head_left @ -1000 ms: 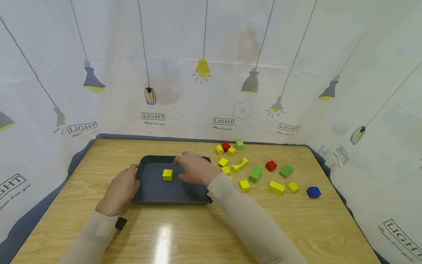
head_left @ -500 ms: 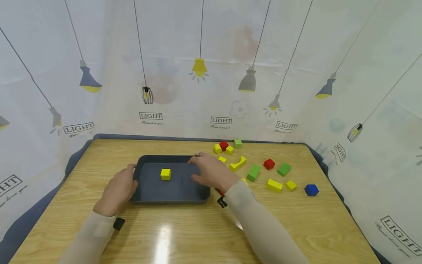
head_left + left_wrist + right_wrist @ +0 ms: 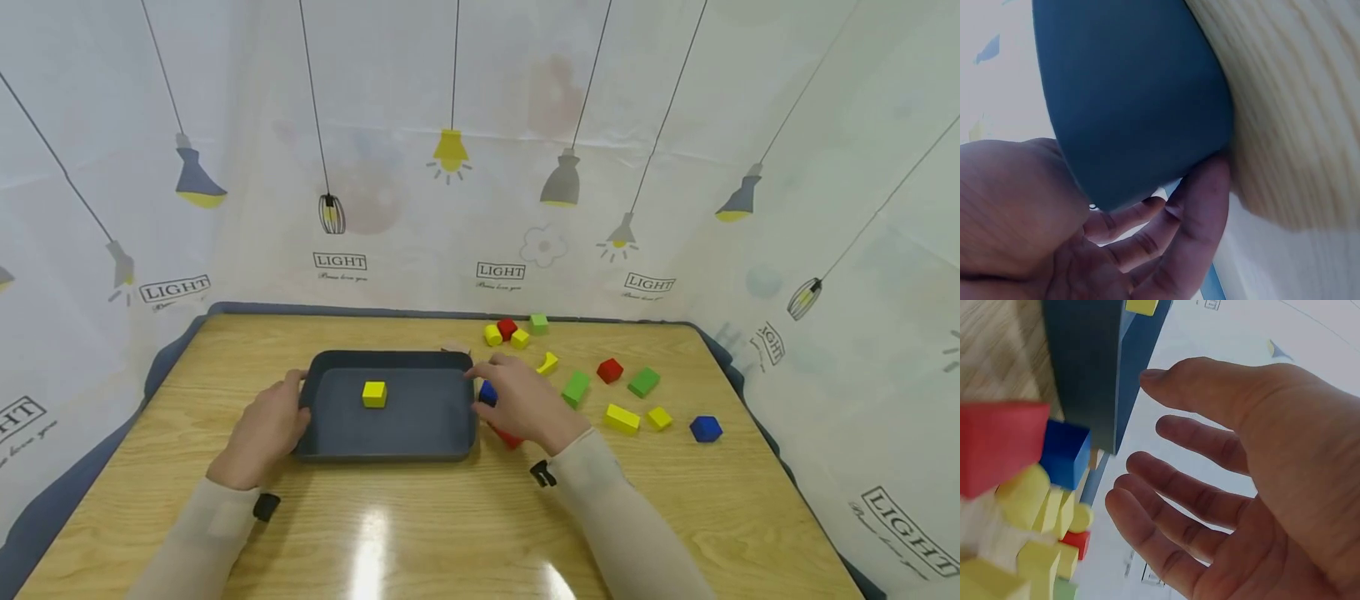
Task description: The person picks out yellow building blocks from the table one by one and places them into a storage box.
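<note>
tray (image 3: 420,429) on table (image 3: 450,521); my l hand (image 3: 266,429) grips its left rim, prob best firm but light, no skid. r hand (image 3: 528,400) relaxed & empty by right rim; i'd hover clear of red block (image 3: 508,436) & blue block (image 3: 487,392), v close. yellow cube (image 3: 375,394) inside tray.
</note>
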Tool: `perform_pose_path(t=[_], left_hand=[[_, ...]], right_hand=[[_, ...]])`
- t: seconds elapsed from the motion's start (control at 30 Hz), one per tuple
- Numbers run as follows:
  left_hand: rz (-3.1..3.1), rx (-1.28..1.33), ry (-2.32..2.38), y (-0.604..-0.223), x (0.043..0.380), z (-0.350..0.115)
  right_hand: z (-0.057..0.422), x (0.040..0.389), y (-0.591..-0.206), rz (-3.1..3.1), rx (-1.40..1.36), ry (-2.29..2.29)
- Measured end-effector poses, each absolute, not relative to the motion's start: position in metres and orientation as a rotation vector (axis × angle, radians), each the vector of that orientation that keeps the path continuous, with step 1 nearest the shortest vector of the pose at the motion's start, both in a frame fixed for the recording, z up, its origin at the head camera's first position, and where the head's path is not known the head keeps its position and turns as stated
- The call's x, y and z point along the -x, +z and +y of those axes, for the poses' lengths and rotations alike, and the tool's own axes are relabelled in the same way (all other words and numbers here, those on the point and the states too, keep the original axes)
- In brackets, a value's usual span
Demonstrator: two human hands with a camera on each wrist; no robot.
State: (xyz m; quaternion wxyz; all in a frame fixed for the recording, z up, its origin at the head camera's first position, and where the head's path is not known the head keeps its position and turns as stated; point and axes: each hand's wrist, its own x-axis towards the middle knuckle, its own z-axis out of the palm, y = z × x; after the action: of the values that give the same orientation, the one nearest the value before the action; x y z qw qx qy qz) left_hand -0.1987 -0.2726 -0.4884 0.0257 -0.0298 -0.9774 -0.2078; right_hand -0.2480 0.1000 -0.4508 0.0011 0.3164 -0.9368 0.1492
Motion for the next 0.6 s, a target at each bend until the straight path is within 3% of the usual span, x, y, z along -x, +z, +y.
perform_pose_path(t=[0.6], left_hand=[[-3.036,0.212,-0.757,-0.488,0.203,-0.285]], right_hand=[[0.165,0.243,-0.470,-2.950,-0.808,0.449]])
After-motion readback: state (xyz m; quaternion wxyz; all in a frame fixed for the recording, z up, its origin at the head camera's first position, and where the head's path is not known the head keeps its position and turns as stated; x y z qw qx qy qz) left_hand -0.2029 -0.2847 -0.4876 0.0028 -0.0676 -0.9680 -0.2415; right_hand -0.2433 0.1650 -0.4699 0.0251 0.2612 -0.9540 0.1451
